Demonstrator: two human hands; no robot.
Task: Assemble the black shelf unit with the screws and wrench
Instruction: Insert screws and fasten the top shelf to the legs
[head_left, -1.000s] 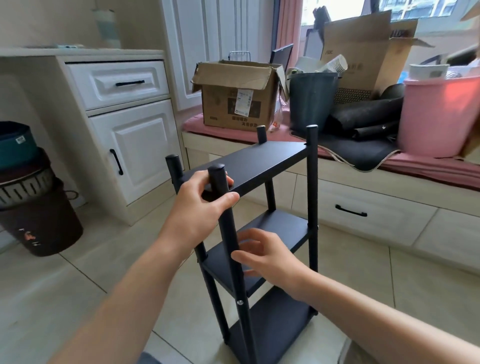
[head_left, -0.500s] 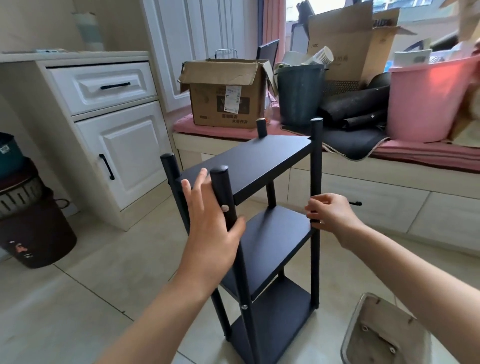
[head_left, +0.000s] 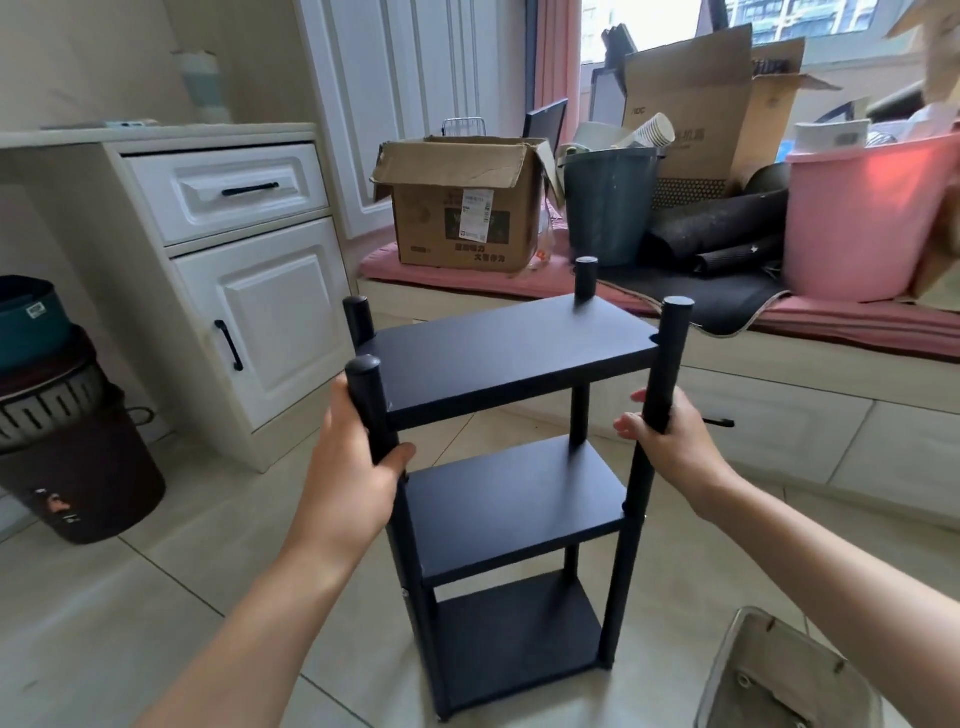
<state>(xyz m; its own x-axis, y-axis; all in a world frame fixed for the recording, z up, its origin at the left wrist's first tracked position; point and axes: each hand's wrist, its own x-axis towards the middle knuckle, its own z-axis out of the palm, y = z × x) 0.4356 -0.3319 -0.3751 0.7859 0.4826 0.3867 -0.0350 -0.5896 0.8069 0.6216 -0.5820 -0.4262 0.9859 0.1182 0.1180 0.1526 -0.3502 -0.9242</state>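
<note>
We saw the black shelf unit (head_left: 511, 358) standing upright on the tiled floor (head_left: 156, 597). The left hand (head_left: 353, 467) curled closed around its near-left post; the right hand (head_left: 670, 441) gripped the near-right post.

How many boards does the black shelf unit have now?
3. The top board lies level with the hands, the middle board sits below it, and the bottom board is near the floor. None seems hidden.

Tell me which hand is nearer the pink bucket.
Right. The right hand grips the shelf's right front post, below-left of the pink bucket; the left hand grips the left front post, farther away.
</note>
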